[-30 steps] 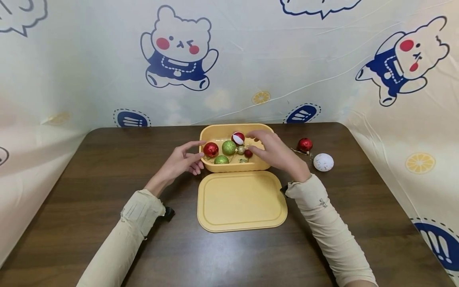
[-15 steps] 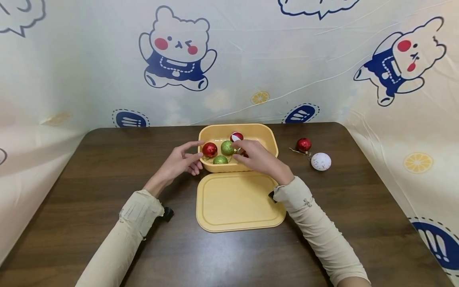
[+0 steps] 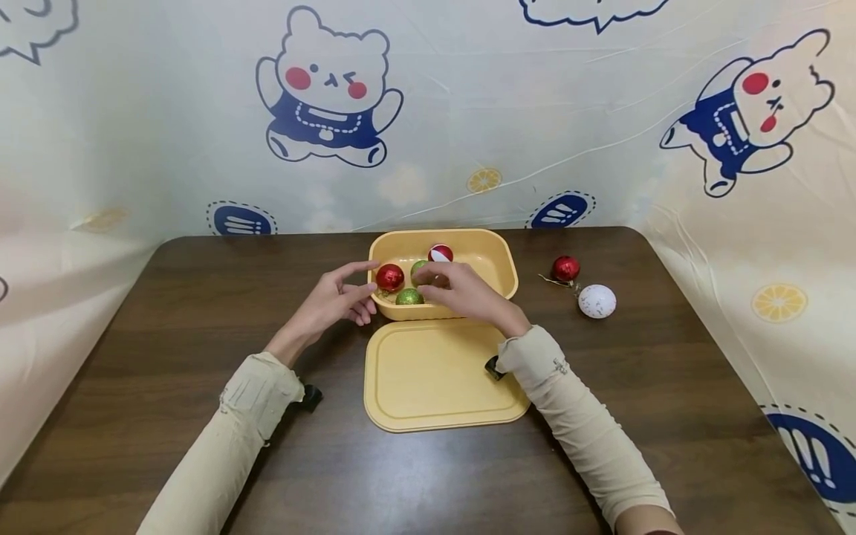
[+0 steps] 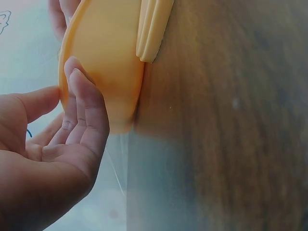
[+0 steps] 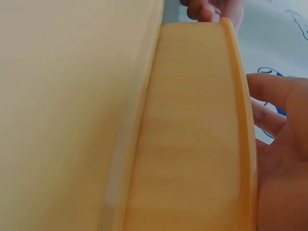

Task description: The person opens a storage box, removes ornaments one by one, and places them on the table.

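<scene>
In the head view, my left hand (image 3: pixel 341 293) is at the left end of a yellow box (image 3: pixel 495 256), index finger and thumb at its rim. The left wrist view shows a fingertip touching the rim, with the other fingers bent in front of the outer wall. My right hand (image 3: pixel 461 290) reaches into the box, its fingertips over a green glitter ball (image 3: pixel 417 269). Whether it pinches anything I cannot tell. Around it lie a shiny red ball (image 3: pixel 390 278), another green ball (image 3: pixel 409 297) and a red-and-white ball (image 3: pixel 441 253). The right hand covers the area right of the green ball.
A flat yellow lid (image 3: pixel 444 375) lies right in front of the box. To the right on the dark wooden table (image 3: pixel 428 483) are a red ball (image 3: pixel 565 268) with a gold string and a speckled white ball (image 3: pixel 597 301). A printed cloth (image 3: pixel 435 111) hangs behind.
My right hand has moved left inside the box, from its right side to the green ball, covering the small gold and dark red balls. The left hand has stayed at the rim.
</scene>
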Demonstrator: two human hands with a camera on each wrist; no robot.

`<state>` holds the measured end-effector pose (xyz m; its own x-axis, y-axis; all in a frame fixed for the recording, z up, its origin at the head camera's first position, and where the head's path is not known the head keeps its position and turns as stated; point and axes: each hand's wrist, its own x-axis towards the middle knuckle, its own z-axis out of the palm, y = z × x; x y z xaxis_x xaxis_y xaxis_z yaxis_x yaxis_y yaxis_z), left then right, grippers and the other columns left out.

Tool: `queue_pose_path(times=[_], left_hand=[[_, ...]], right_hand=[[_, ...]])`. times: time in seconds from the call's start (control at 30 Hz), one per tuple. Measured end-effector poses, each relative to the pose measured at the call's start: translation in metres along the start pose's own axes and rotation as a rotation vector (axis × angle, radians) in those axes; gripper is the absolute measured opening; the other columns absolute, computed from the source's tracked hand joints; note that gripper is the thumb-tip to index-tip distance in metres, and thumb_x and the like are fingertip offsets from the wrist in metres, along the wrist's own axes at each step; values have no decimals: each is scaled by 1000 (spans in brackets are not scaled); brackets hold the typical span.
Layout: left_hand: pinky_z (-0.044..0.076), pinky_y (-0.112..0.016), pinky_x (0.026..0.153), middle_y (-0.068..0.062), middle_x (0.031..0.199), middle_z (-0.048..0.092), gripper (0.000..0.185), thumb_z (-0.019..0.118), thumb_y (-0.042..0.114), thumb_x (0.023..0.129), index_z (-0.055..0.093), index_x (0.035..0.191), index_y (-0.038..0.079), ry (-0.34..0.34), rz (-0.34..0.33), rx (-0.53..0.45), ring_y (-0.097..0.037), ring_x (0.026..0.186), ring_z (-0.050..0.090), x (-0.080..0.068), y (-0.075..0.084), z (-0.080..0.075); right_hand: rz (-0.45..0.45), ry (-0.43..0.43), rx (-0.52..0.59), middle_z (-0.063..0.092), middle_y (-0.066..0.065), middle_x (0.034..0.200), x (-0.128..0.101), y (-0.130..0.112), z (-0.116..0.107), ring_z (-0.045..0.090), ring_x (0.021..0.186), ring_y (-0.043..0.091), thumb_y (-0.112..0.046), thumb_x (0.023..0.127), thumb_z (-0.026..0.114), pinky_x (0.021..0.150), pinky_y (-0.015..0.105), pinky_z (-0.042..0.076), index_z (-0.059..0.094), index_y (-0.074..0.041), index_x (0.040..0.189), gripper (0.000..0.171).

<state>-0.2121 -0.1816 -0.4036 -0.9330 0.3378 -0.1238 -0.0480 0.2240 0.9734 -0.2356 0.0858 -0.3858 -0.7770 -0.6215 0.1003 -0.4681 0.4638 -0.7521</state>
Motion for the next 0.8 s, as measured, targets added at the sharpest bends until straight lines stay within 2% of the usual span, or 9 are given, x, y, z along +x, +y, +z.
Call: queue_pose_path(times=[0.07,0.33,0.57,0.8], left_hand=[[60,-34,63,-22,85,67,51,58,21,103,42,151,15,0,-1,-3,-22,64,65,0,0,0],[60,-33,63,-21,84,67,51,58,21,103,41,151,14,-2,3,-3,-22,64,65,0,-2,0],[60,-34,63,-21,84,68,52,58,23,102,41,151,15,2,10,-7,-22,64,66,-1,-2,0],[60,-34,63,-28,87,66,53,59,22,102,41,151,14,0,17,-16,-22,64,65,0,-1,0]], right_hand=[[8,-5,18,68,11,120,2,1,0,64,104,16,-17,100,62,94,35,52,67,-4,124,28],[20,-77,27,68,7,116,7,1,2,63,95,20,-16,99,62,83,33,52,66,-4,128,31],[63,-158,41,67,2,119,9,2,0,62,104,17,-21,100,61,90,33,51,66,-8,130,33],[88,-147,67,67,-1,116,10,4,-2,61,106,15,-22,98,65,92,34,50,67,-10,126,30]])
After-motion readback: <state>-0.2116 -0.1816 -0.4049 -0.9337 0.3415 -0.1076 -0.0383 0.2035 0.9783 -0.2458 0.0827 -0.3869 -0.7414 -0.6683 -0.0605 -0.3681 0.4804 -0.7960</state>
